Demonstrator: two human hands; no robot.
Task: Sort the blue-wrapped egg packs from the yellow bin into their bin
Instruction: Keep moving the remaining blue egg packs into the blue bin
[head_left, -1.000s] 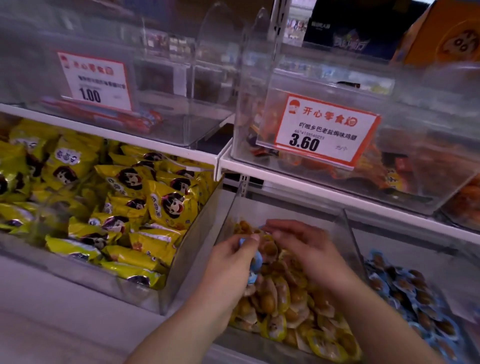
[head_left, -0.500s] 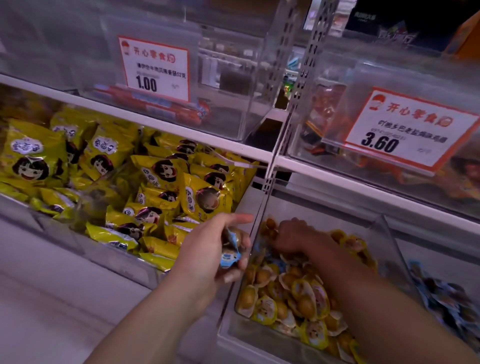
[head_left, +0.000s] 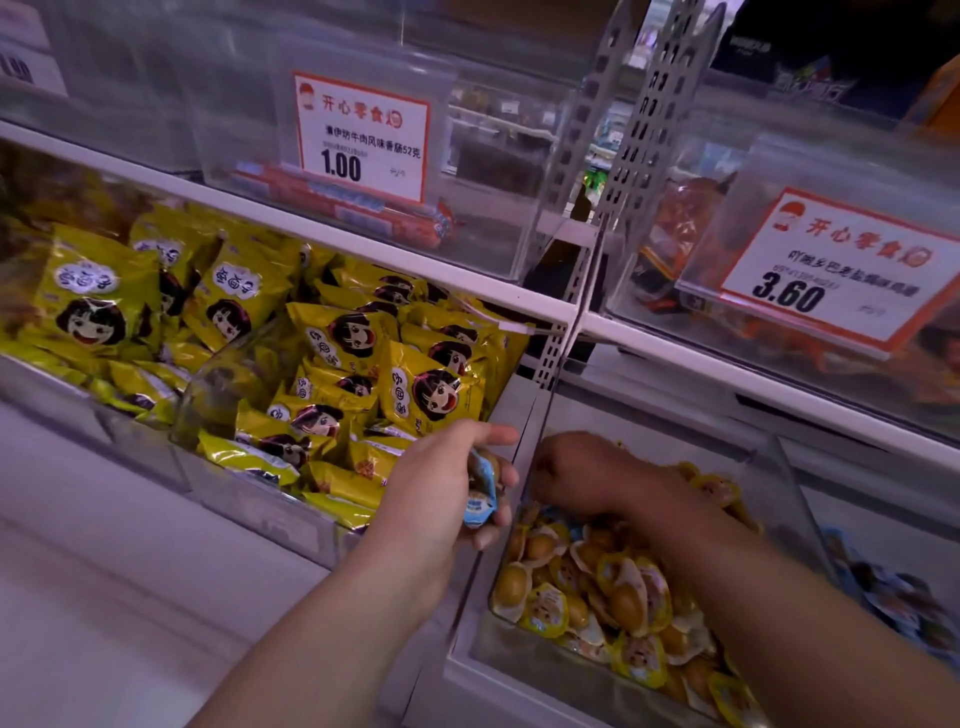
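A clear bin (head_left: 789, 499) at lower centre holds a heap of yellow-wrapped egg packs (head_left: 618, 597). My left hand (head_left: 441, 488) hovers just left of that bin's wall and grips blue-wrapped egg packs (head_left: 480, 493) between thumb and fingers. My right hand (head_left: 587, 473) reaches into the back of the yellow bin, fingers curled down among the packs; whether it holds anything is hidden. The bin of blue-wrapped egg packs (head_left: 893, 603) lies at the far right, partly cut off by my right forearm.
A large bin of yellow snack bags (head_left: 332, 364) with a cartoon face fills the left of the shelf. Above, clear bins carry price tags 1.00 (head_left: 361, 137) and 3.60 (head_left: 831, 270). A pale shelf ledge (head_left: 104, 597) runs along the lower left.
The view has swung left. My left hand has pulled out of the yellow bin to its left side with the blue packs. My right hand has dug toward the bin's back.
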